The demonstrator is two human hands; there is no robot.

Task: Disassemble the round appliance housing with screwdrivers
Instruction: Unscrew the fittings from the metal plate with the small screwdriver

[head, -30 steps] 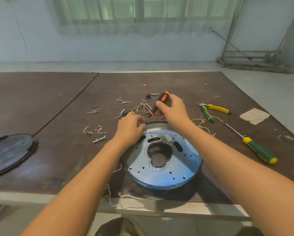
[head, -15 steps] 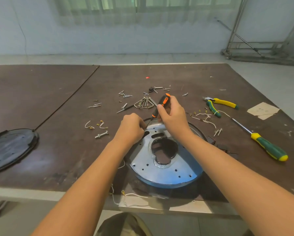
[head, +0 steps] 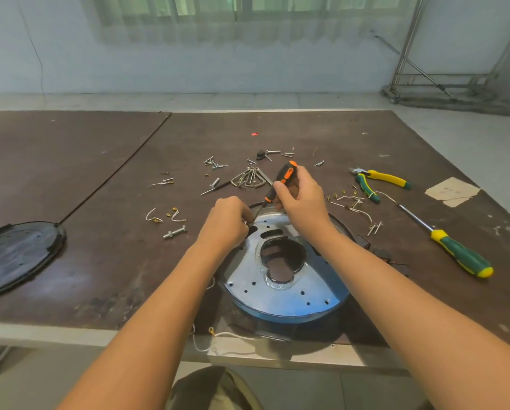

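Observation:
The round appliance housing (head: pixel 280 291), a shiny metal plate with a large centre hole, lies near the table's front edge. My right hand (head: pixel 302 199) grips an orange-and-black screwdriver (head: pixel 284 177) by its handle. The shaft slants down to the housing's far-left rim. There my left hand (head: pixel 228 221) has its fingers curled, pinching at the shaft's tip; the tip itself is hidden. A green-and-yellow screwdriver (head: pixel 457 253) lies on the table to the right.
Loose screws and metal clips (head: pixel 249 177) lie scattered beyond the housing. Green-and-yellow pliers (head: pixel 378 180) and wire bits lie at the right, a bolt (head: pixel 175 232) at the left. A black round cover (head: pixel 17 255) rests at the table's left edge.
Both hands stay at the housing's far rim. The screwdriver handle stands a little steeper, and my view has tilted slightly.

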